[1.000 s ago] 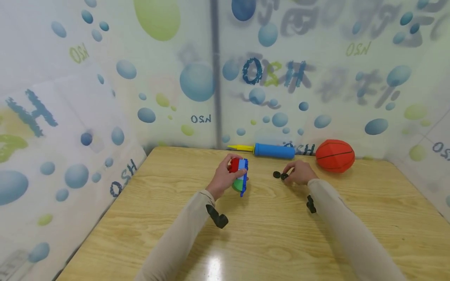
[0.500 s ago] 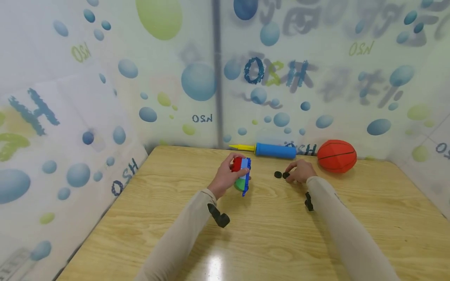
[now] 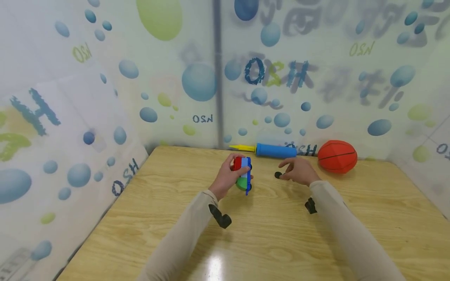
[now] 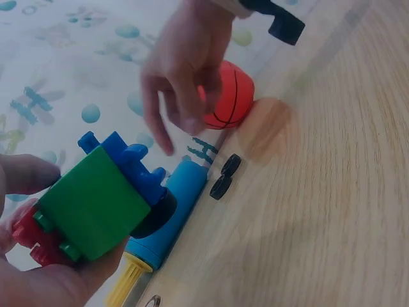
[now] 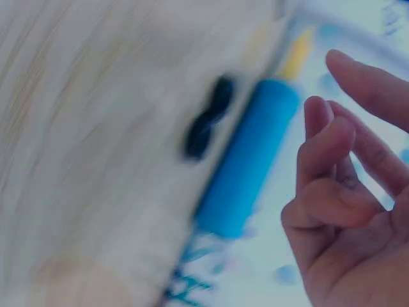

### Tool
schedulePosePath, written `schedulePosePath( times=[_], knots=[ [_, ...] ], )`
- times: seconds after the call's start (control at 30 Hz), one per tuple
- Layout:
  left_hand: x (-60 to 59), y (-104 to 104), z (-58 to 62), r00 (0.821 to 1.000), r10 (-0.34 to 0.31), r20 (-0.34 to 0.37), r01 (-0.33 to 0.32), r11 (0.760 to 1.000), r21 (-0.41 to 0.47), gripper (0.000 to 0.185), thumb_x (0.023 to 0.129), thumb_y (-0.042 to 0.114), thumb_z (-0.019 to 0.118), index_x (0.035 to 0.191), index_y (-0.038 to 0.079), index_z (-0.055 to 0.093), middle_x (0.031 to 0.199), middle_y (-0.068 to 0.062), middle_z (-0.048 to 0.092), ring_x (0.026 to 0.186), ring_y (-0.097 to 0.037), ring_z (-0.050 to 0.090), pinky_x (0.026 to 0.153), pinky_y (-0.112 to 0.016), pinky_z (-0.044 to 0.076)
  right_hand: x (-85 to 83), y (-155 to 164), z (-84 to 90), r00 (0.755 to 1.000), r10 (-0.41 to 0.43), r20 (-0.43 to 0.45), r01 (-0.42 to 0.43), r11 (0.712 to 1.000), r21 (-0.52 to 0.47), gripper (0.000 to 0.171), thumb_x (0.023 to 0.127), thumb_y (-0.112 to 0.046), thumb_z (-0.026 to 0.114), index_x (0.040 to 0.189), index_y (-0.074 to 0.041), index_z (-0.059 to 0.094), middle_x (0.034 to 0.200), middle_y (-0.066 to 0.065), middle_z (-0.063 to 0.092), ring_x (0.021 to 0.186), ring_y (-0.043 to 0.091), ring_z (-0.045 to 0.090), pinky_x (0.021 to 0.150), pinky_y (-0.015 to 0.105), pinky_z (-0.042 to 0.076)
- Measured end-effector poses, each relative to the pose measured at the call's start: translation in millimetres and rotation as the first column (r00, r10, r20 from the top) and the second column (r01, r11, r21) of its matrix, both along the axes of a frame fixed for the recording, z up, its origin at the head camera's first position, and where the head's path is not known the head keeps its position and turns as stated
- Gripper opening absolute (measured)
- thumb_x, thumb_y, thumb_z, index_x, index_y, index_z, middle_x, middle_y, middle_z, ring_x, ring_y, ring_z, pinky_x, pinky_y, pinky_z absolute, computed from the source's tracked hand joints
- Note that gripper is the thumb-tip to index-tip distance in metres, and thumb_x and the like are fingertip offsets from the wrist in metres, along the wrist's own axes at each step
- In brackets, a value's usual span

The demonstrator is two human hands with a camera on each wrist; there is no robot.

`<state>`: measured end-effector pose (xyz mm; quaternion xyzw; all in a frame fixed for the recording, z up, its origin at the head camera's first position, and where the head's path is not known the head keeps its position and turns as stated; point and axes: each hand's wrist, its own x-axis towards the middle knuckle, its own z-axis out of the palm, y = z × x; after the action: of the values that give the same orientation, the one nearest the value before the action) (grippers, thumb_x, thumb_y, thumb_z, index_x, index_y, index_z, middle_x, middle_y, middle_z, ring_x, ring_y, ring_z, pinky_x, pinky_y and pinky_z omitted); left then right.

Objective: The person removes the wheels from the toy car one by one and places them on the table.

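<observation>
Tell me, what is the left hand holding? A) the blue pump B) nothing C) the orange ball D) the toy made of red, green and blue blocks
D: the left hand grips the block toy, seen close up in the left wrist view, while the orange ball and blue pump lie on the table by the wall.

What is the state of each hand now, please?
Left hand: grips the block toy car.
Right hand: open, holds nothing, above two black wheels.

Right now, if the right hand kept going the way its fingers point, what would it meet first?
Probably the black wheels on the table, just beyond the right hand; the block toy in the left hand lies farther along. Depth is uncertain.
</observation>
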<state>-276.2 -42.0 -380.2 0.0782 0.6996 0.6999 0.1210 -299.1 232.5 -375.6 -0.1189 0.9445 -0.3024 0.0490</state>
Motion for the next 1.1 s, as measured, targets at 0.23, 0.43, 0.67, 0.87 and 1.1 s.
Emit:
schedulePosePath(
  times=[0.23, 0.43, 0.67, 0.87, 1.1],
  knots=[
    [0.8, 1, 1.8, 0.999, 0.035, 0.033, -0.037, 0.999, 0.039, 0.031, 0.107, 0.024, 0.047, 0.139, 0.024, 0.048, 0.140, -0.018, 0.052, 0.105, -0.032, 0.073, 0.091, -0.043, 0.060, 31.1, -36, 19.7, 0.972, 0.151, -0.178, -0.167, 0.983, -0.079, 0.032, 0.086, -0.013, 0.078, 0.118, -0.010, 0.071, 0.086, 0.005, 0.072, 0.072, 0.016, 0.062, 0.064, 0.029, 0.052],
    [-0.6, 5, 2.3, 0.996, 0.047, 0.070, -0.052, 0.996, 0.075, 0.036, 0.108, 0.025, 0.036, 0.141, 0.022, 0.049, 0.142, -0.017, 0.048, 0.116, -0.032, 0.058, 0.087, -0.037, 0.056, 49.9, -58, 19.1, 0.918, 0.213, -0.333, -0.250, 0.966, -0.071, 0.035, 0.084, -0.013, 0.081, 0.118, -0.012, 0.072, 0.096, 0.002, 0.073, 0.084, 0.015, 0.063, 0.072, 0.030, 0.053],
    [-0.2, 8, 3.7, 0.998, 0.029, 0.048, -0.032, 0.998, 0.051, 0.036, 0.108, 0.020, 0.041, 0.142, 0.022, 0.050, 0.144, -0.015, 0.047, 0.117, -0.030, 0.056, 0.091, -0.039, 0.058, 61.0, -75, 16.5, 0.825, 0.298, -0.480, -0.304, 0.950, 0.068, 0.039, 0.077, -0.015, 0.087, 0.114, -0.015, 0.074, 0.104, 0.004, 0.068, 0.098, 0.020, 0.060, 0.080, 0.039, 0.055],
    [0.4, 8, 3.9, 0.999, 0.038, 0.029, -0.039, 0.999, 0.029, 0.036, 0.107, 0.020, 0.047, 0.142, 0.022, 0.052, 0.143, -0.015, 0.051, 0.110, -0.027, 0.061, 0.093, -0.041, 0.059, 67.7, -87, 14.0, 0.724, 0.364, -0.586, -0.268, 0.931, 0.247, 0.038, 0.075, -0.016, 0.089, 0.110, -0.018, 0.076, 0.110, 0.007, 0.064, 0.108, 0.025, 0.057, 0.085, 0.039, 0.059],
    [1.3, 8, 5.5, 0.997, 0.081, 0.013, -0.082, 0.997, 0.008, 0.036, 0.105, 0.020, 0.053, 0.141, 0.022, 0.056, 0.144, -0.015, 0.050, 0.104, -0.025, 0.064, 0.088, -0.039, 0.061, 66.3, -92, 10.3, 0.624, 0.424, -0.656, -0.235, 0.903, 0.360, 0.039, 0.072, -0.014, 0.091, 0.107, -0.020, 0.077, 0.107, 0.005, 0.064, 0.105, 0.022, 0.058, 0.086, 0.035, 0.060]
  ],
)
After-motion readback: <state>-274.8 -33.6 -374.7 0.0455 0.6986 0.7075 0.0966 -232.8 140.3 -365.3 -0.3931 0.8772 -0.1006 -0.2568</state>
